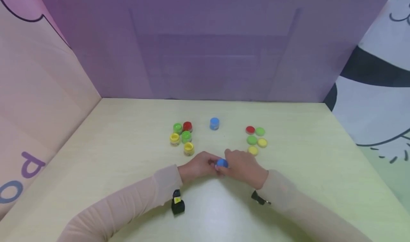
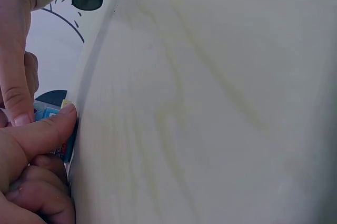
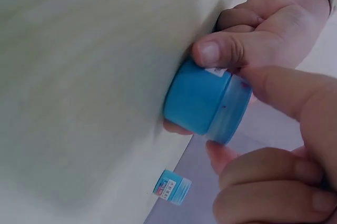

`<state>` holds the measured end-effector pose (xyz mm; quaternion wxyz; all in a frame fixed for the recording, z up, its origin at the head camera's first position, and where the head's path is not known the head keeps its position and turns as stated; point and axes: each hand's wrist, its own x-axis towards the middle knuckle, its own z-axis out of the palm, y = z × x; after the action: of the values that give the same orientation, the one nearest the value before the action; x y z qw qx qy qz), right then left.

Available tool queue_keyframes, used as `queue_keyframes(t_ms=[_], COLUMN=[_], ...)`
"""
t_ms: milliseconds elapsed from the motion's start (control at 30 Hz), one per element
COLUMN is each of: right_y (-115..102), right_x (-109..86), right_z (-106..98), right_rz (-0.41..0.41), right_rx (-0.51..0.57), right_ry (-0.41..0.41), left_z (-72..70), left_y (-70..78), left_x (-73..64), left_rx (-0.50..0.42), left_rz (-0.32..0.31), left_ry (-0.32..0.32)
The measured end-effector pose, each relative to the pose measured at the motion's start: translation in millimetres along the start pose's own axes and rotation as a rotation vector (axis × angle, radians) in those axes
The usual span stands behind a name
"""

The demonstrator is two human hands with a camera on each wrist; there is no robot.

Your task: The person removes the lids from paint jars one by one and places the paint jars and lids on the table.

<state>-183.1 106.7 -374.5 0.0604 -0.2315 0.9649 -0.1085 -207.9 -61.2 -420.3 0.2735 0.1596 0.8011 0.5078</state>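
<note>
My left hand (image 1: 200, 165) grips the body of a small blue jar (image 3: 195, 100) just over the table, its thumb lying along the side by a white label. On the jar sits a translucent blue lid (image 3: 230, 109), pinched between the thumb and index finger of my right hand (image 1: 244, 166). Its other fingers are curled in toward the palm in the right wrist view. A second blue jar (image 1: 214, 124) stands lidded behind both hands. In the left wrist view the held jar is mostly hidden by fingers.
Left of centre are small jars without lids: red (image 1: 187, 126), green (image 1: 186, 137) and yellow (image 1: 189, 149). Several loose lids lie to the right, among them a red lid (image 1: 250, 130), a green lid (image 1: 252, 140) and a yellow lid (image 1: 262, 142). A purple wall (image 1: 217, 74) borders the table's back.
</note>
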Motion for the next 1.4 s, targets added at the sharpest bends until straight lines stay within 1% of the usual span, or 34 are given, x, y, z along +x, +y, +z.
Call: queue_keyframes(t_ms=[100, 200, 300, 400, 433, 600, 667, 733, 833, 900, 967, 1100, 1133, 1200, 1300, 1400], right_y=[-1, -1, 0, 3, 5, 17, 22, 26, 28, 26, 22, 14, 12, 9, 5, 3], right_x=[0.3, 0.0, -0.4, -0.2, -0.2, 0.9, 1.4, 1.2, 1.1, 0.6, -0.2, -1.4, -1.5, -1.3, -1.5, -1.1], right_z=[-1, -3, -5, -8, -8, -9, -9, -10, -9, -8, -6, 0, 1, 2, 2, 0], right_rz=[-0.007, -0.050, -0.114, -0.181, -0.205, -0.341, -0.375, -0.391, -0.362, -0.315, -0.235, -0.062, -0.034, -0.002, 0.023, 0.048], right_rx=[-0.007, -0.012, -0.003, 0.001, 0.002, 0.007, 0.016, 0.019, 0.041, 0.047, 0.063, 0.062, 0.060, 0.048, 0.063, 0.084], right_ry=[-0.005, -0.009, -0.038, -0.071, -0.077, -0.080, -0.087, -0.089, -0.098, -0.082, -0.053, 0.019, 0.029, 0.033, 0.007, -0.025], left_z=[0.3, 0.4, -0.4, -2.0, -2.5, -3.4, -3.0, -2.4, -1.9, -1.6, -1.1, 0.4, 0.7, 0.7, 0.2, -0.4], left_y=[-0.5, -0.6, 0.2, 1.6, 2.3, 3.0, 1.9, 0.1, -1.0, -1.0, -0.9, -0.8, -0.7, -0.4, 0.0, 0.2], left_x=[0.3, 0.4, -0.5, -1.8, -2.2, -3.9, -3.6, -2.4, -0.7, -0.3, -0.2, -0.3, -0.4, -0.5, -0.9, -1.0], left_rx=[0.004, 0.023, 0.031, 0.028, 0.027, 0.034, 0.036, 0.034, 0.033, 0.022, 0.010, -0.009, -0.009, -0.005, 0.002, 0.001], left_rz=[-0.005, -0.007, -0.015, -0.003, -0.008, -0.020, -0.018, -0.010, -0.007, -0.014, -0.019, -0.026, -0.029, -0.033, -0.033, -0.013], left_ry=[0.002, 0.004, -0.003, -0.012, -0.013, 0.007, 0.011, 0.012, 0.006, 0.003, 0.002, 0.008, 0.009, 0.013, 0.010, -0.001])
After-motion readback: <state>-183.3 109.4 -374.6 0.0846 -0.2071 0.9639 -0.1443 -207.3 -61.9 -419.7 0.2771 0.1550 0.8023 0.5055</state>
